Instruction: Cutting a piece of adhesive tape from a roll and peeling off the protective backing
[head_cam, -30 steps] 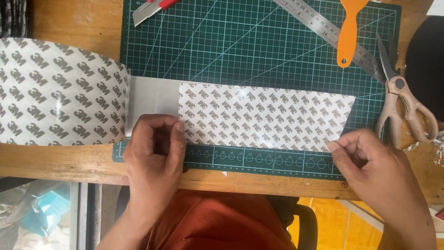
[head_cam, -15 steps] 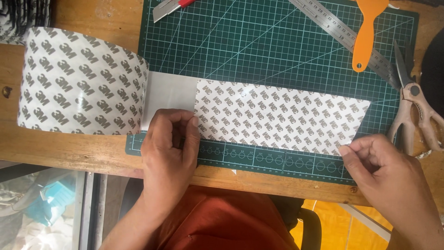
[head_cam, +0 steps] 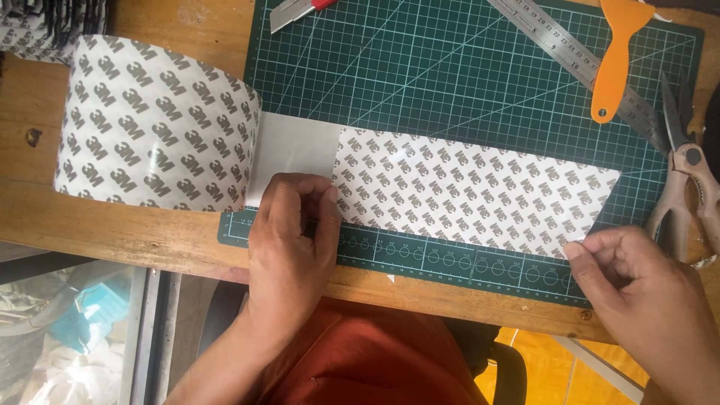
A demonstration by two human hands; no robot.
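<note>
A wide roll of adhesive sheet with a printed backing (head_cam: 154, 127) lies on the wooden bench at the left, its end unrolled across the green cutting mat (head_cam: 450, 75). A bare grey strip (head_cam: 296, 146) shows between the roll and the printed backing sheet (head_cam: 472, 191). My left hand (head_cam: 292, 240) presses down on the sheet's near left edge where the backing begins. The fingertips of my right hand (head_cam: 637, 292) pinch the sheet's near right corner.
On the mat's far side lie a utility knife (head_cam: 296, 11), a steel ruler (head_cam: 570, 60) and an orange plastic scraper (head_cam: 615, 56). Scissors (head_cam: 686, 180) rest at the right edge. The wooden bench edge (head_cam: 112, 232) runs along the front, with clutter below at the left.
The view has shifted, so the roll and mat appear further right and lower. My hands stay on the same spots of the sheet; the right one has drawn slightly nearer the corner.
</note>
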